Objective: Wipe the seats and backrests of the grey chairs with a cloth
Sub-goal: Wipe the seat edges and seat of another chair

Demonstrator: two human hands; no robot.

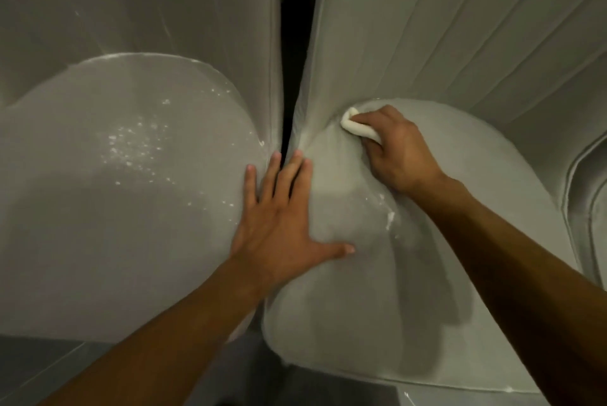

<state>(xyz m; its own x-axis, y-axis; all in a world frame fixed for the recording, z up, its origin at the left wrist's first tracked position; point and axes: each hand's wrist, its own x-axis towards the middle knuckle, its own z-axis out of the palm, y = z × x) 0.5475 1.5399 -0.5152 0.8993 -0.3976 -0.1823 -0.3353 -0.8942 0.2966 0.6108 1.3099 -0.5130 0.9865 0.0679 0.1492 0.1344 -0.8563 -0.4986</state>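
Two grey chairs stand side by side, seen from above. The left chair's seat (115, 208) carries white specks and crumbs. On the right chair's seat (460, 241), my right hand (397, 149) grips a bunched white cloth (356, 126) and presses it into the far left corner, where the seat meets the ribbed backrest (460, 28). My left hand (282, 225) lies flat with fingers spread across the gap between the two seats, its thumb on the right seat. The left chair's backrest (147, 5) shows faint streaks.
A dark narrow gap (294, 44) runs between the two backrests. A third chair's edge (588, 192) shows at the far right. White residue (389, 218) streaks the right seat near my right wrist. Dark floor (249, 382) lies below the seats' front edges.
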